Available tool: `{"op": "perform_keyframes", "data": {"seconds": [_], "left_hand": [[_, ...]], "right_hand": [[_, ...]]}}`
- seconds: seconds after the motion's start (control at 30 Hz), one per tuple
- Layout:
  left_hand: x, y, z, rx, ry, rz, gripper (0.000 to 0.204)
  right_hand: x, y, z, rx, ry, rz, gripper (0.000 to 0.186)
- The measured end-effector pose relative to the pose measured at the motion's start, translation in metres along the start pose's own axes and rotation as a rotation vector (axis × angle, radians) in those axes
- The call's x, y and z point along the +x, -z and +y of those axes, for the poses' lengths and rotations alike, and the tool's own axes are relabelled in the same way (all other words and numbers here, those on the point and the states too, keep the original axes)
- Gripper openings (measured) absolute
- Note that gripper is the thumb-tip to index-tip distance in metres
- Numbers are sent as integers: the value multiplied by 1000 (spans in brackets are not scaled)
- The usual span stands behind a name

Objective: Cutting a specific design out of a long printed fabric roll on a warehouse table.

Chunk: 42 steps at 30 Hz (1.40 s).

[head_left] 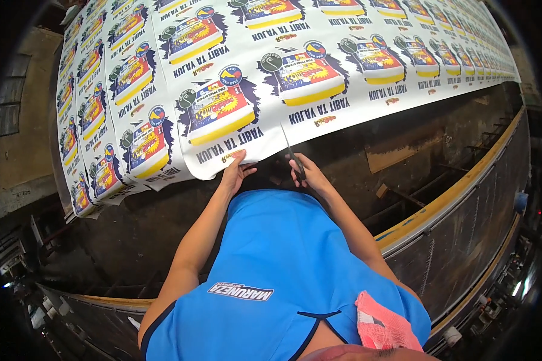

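1. Left hand (239, 174): thumb on top, fingers loosely curled below, seemingly pinching the near edge of the printed sheet (268, 102), which spreads out in front of me.
2. Right hand (307, 171): half curled, holding scissors (299, 168), tips pointing away from me, at the edge just right of my left hand.
3. To cut well, I should pull the edge taut, follow the white gap between pictures, fingers clear of the blades.
4. Hidden: can't tell blade opening or whether one's underneath; left fingertips unclear; sheet's far end cut off.
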<state>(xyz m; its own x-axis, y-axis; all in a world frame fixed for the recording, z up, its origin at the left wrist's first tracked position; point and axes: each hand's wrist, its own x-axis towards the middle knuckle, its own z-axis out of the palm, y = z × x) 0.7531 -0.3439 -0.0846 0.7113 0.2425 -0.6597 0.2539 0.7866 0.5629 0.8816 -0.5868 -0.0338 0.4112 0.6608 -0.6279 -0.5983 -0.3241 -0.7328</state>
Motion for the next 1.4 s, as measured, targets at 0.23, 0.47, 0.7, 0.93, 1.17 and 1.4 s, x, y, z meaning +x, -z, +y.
{"op": "perform_keyframes", "data": {"seconds": [0.23,0.47,0.7,0.93,1.17,1.4], "left_hand": [[-29,-6,12,93,-40,-35,39],[-39,-19,16,136,-67,-54,37],[-40,-16,20,106,-60,-52,34],[-22,24,-4,183,36,141,38],[-39,6,30,478,80,135,40],[-39,4,50,335,211,151,39]], "right_hand": [[-24,-10,-6,79,222,-1,58],[71,-7,-33,95,399,40,61],[136,-9,-85,-24,475,36,56],[237,-28,-184,-184,361,95,53],[387,-33,-269,-152,400,84,54],[560,-17,-369,-143,508,90,45]]}}
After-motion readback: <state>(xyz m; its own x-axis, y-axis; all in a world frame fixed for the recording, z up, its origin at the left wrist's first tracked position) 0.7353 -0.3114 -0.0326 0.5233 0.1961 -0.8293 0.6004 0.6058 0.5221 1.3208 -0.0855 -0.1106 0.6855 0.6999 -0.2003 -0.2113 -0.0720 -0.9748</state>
